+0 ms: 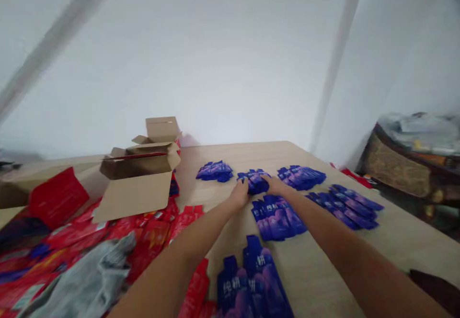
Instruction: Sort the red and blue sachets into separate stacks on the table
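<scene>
Table: cartons left | pouch stacks centre-right | cloth before cartons, on packets

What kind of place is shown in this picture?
Probably a packing or sorting area: open cardboard boxes, red packets heaped near them, and blue-purple packets grouped on a table.

Along the far edge of the table, a bare strip lets a hand pass behind the blue pouch piles to the far right corner. Leftward, the open cardboard box blocks the way, its flaps jutting out; nearer, red packs and a grey cloth crowd the left side. Towards the right edge, bare wood leaves room either side of the right forearm, which itself bars crossing.
</scene>
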The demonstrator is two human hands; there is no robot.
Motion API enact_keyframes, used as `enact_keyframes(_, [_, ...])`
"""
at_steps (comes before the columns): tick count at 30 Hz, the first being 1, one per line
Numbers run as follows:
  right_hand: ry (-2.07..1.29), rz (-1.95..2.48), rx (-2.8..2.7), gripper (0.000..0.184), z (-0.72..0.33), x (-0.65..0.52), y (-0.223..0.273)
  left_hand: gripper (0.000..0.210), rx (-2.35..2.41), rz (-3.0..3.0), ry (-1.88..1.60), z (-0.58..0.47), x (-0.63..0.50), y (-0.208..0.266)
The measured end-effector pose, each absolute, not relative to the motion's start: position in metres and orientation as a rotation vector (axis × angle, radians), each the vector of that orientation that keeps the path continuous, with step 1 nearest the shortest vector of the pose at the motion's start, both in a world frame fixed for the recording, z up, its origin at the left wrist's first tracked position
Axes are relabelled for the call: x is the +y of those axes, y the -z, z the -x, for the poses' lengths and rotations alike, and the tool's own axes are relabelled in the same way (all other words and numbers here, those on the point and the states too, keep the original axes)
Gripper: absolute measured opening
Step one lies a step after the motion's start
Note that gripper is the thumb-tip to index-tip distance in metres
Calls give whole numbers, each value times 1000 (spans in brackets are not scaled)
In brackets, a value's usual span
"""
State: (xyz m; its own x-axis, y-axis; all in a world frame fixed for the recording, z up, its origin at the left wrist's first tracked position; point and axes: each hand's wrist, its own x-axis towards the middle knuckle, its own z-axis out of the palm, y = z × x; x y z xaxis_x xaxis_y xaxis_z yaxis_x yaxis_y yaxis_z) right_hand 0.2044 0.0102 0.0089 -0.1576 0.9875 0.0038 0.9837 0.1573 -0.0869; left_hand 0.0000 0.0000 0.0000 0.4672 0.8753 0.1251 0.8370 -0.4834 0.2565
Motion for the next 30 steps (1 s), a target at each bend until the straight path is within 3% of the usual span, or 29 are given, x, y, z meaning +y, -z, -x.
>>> enact_keyframes(21, [32,1897,-2368,62,-195,108,-1,61,1721,-2552,-254,-16,90,-13])
enact_keyframes(30, [-6,1884,-2309,68,-195,110,-1,74,1710,-2634,-239,-6,97,-13])
